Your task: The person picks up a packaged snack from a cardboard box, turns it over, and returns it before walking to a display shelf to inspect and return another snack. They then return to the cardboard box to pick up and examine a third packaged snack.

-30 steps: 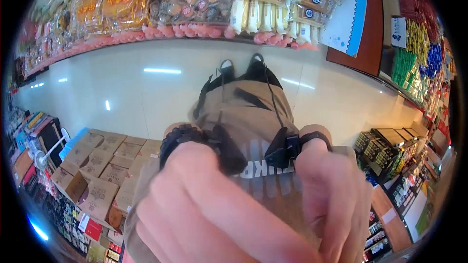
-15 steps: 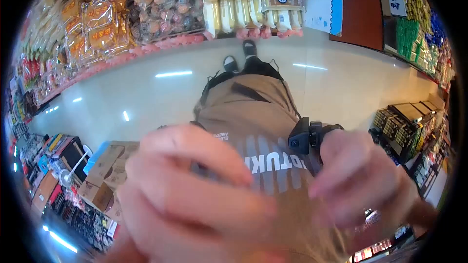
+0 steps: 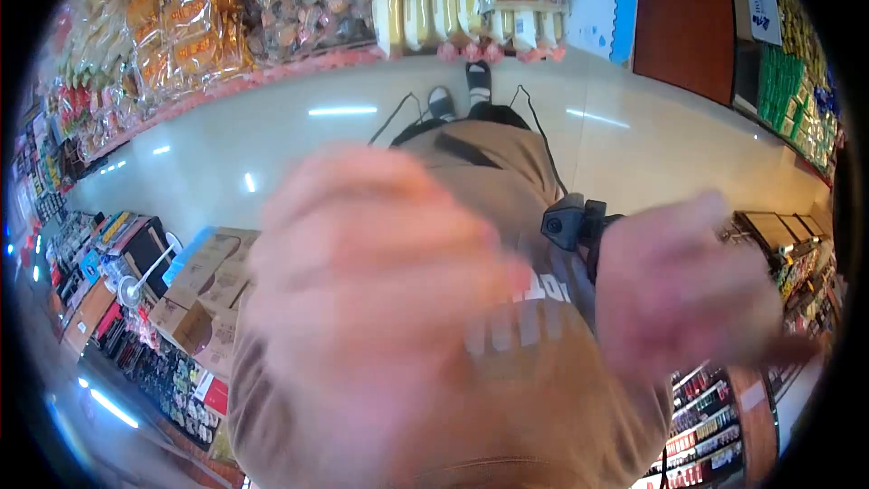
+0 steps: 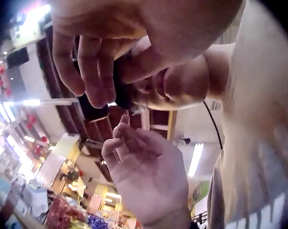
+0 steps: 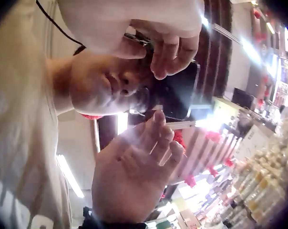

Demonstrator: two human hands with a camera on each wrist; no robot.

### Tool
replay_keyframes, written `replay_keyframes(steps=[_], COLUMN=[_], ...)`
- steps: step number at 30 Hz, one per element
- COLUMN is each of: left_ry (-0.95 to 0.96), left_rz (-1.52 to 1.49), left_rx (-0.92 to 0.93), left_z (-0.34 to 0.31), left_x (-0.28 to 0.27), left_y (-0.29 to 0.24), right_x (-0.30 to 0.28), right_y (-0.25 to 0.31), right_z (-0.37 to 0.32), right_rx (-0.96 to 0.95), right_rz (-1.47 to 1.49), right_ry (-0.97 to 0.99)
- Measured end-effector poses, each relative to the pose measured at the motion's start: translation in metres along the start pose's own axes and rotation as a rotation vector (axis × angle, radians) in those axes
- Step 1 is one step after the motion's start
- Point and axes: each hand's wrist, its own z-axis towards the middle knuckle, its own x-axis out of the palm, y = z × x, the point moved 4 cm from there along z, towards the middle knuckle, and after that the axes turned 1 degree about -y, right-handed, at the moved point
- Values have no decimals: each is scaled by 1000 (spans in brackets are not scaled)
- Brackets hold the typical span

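Note:
In the head view my left hand (image 3: pixel 371 299) is blurred and close to the camera, back outward, fingers bent. My right hand (image 3: pixel 688 285) is apart from it on the right, also blurred. The left wrist view has the left hand (image 4: pixel 144 38) at the top, fingers hanging loosely curved. Below it the right hand (image 4: pixel 146 167) shows its palm, fingers half bent. Both are raised before the head, where a dark head-worn device (image 5: pixel 175 93) shows. Nothing held shows in either palm. A black wrist camera (image 3: pixel 566 225) sits beside the right hand.
Ahead stands a display of bagged orange-labelled snacks (image 3: pixel 195 27) and long packaged goods (image 3: pixel 434 14). Cardboard boxes (image 3: pixel 204 294) are at the left, near a white fan (image 3: pixel 131 290). Green packets (image 3: pixel 778 81) hang at the right. Pale tiled floor (image 3: pixel 299 145) lies between.
The hands have separated; the left one's bent fingers no longer reach toward the right hand. The right hand has shifted outward. The display has slid left in the head view.

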Motion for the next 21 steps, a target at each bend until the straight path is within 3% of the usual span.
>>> replay_keyframes(steps=[3, 5, 10, 14, 15, 18, 19, 20, 21], left_ry=[-205, 108, 105, 130, 139, -152, -141, -41, -186], left_rz=[-1322, -1276, -1320, -1377, -1382, -1285, -1252, -1358, -1274], left_rx=[-206, -338, -625, -879, -864, -801, -807, -953, -890], left_z=[1, -11, -15, 3, 12, 36, 52, 62, 67], left_x=[69, 119, 219, 250, 249, 276, 272, 267, 289], left_y=[-15, -34, -69, -79, -76, -72, -67, -67, -75], right_x=[-15, -26, -34, -34, -32, -35, -37, -38, -38], right_y=[-45, -84, -190, -234, -230, -240, -249, -253, -255], right_z=[-13, -32, -78, -81, -70, -48, -41, -35, -23], right_rx=[135, 266, 708, 505, 673, 592, 569, 587, 577], right_rz=[-300, -411, -307, -428, -194, -305, -276, -221, -147], right_ry=[110, 170, 86, 12, -84, -199, -273, -317, -358])
